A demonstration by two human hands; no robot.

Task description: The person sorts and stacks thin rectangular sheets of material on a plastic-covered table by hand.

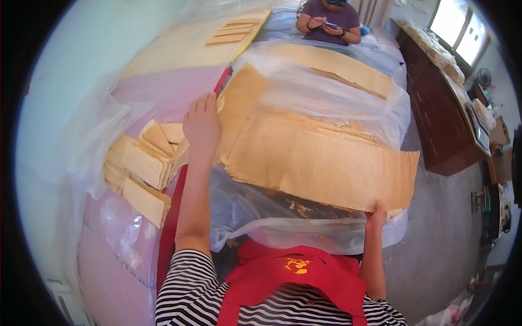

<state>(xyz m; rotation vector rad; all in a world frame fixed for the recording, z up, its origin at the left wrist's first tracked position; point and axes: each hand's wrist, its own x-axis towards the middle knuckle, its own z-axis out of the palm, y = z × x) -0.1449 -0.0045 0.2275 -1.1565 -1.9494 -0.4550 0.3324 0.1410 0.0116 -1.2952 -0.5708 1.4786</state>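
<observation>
A big thin tan sheet (pixel 321 160) lies on top of a stack of like sheets, over clear plastic film (pixel 304 228). My right hand (pixel 375 216) grips the sheet's near right corner from below its edge. My left hand (pixel 202 126) lies flat, fingers together, on the stack's left edge, next to folded tan pieces (pixel 142 168). A red apron and striped sleeves show at the bottom.
Folded tan pieces are piled on a pink surface (pixel 157 92) at my left. More tan sheets (pixel 340 65) lie farther back on plastic. A seated person (pixel 329 19) at the far end holds a phone. A dark wooden cabinet (pixel 435 114) stands at right.
</observation>
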